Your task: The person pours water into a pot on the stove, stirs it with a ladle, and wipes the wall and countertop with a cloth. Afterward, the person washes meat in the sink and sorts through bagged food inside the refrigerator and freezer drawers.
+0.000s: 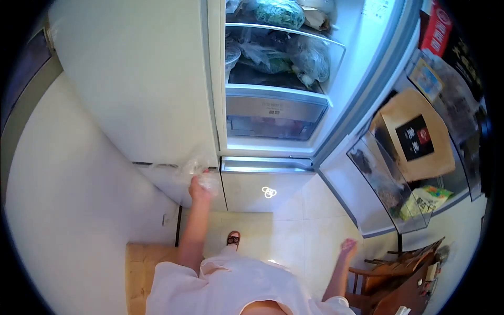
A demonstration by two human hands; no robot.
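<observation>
My left hand (pixel 199 187) is closed on a clear plastic bag (pixel 209 184) at the lower front of the fridge's left side. What the bag contains is hard to make out; a small red spot shows near its top. The fridge's right compartment stands open, with bagged greens (pixel 279 13) on the upper shelf and more plastic bags (pixel 311 58) below. Under these sits a translucent drawer (pixel 273 118), pushed in. My right hand (pixel 348 247) hangs low near the open fridge door (pixel 344 178), its fingers loosely bent, with nothing visible in it.
A brown paper bag (pixel 415 134) and a green-and-white packet (pixel 424 202) fill the door bins. Wooden chairs (pixel 383 281) stand at lower right. A tan cushioned seat (pixel 139 273) is at lower left. A closed lower drawer front (pixel 247 191) is below the open compartment.
</observation>
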